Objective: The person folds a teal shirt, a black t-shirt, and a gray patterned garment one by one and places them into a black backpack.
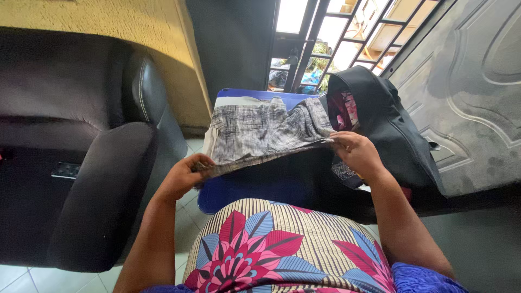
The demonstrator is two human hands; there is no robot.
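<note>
- Black leather armchair (70, 146): fills the left side; rounded armrest reaching down toward the tiled floor (16, 278), its inner edge just beside the left forearm, leaving only a narrow strip of floor between.
- Dark panelled door (472, 92): stands open along the right side, lower edge near the black bag; grey floor below it open and unobstructed.
- Barred gate (347, 38): closes the far end, daylight showing through the bars.
- Black bag (391, 125): upright at the right end of the blue surface, mouth open toward the camera, red patterned cloth visible inside; touching or overlapped by the right end of the grey garment.
- Blue table (244, 192): flat, rounded near-left corner, near edge just beyond the lap in floral-print fabric; middle part shaded and bare.
- Grey crosshatch-print garment (260, 133): stretched between both hands above the blue table, upper part draped back toward the far edge, lower folded edge running taut from left hand to right hand.
- Right hand (355, 152): fingers closed together, pinching the right end of the garment's edge, just beside the bag's mouth.
- Left hand (184, 176): fingers curled and clamped on the left end of the same edge, over the table's left border.
</note>
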